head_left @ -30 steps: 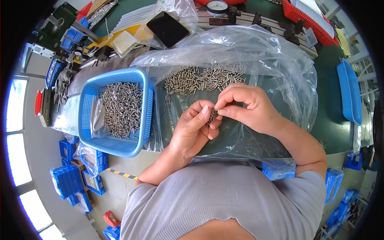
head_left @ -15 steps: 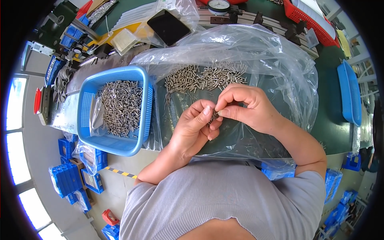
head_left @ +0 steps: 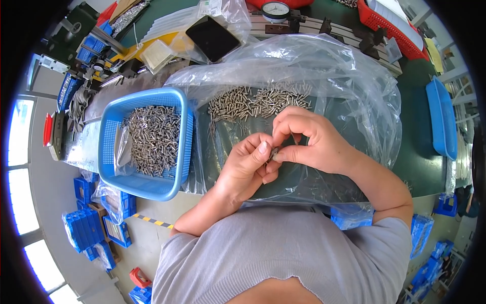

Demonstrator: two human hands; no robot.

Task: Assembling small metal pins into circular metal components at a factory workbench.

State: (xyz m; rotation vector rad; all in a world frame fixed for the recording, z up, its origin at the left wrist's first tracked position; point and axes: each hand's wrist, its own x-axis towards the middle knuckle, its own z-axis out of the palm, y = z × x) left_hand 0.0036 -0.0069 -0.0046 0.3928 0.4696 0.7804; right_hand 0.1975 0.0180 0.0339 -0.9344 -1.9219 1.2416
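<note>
My left hand (head_left: pixel 249 164) and my right hand (head_left: pixel 310 139) meet over the near part of a clear plastic sheet (head_left: pixel 349 71). Between their fingertips is a small metal pin (head_left: pixel 274 152), mostly covered by the fingers. The left fingers curl around it, while my right thumb and forefinger pinch at its upper end. Just beyond the hands, a pile of short metal pins (head_left: pixel 230 104) lies on the sheet, with a second heap (head_left: pixel 281 101) touching it on the right. To the left, a blue plastic basket (head_left: pixel 190 137) holds many more such pins and a clear bag.
A black-screened device (head_left: pixel 212 38) lies behind the sheet. Farther back stand a dial gauge (head_left: pixel 276 10) on a metal rail and a red basket (head_left: pixel 390 30) with papers. At the right edge is a blue tray (head_left: pixel 442 119). Blue crates (head_left: pixel 83 225) stand on the floor at left.
Both hands stay together at nearly the same spot. My right thumb and fingertips have shifted slightly on the pin, and more of it shows now. The piles look unchanged.
</note>
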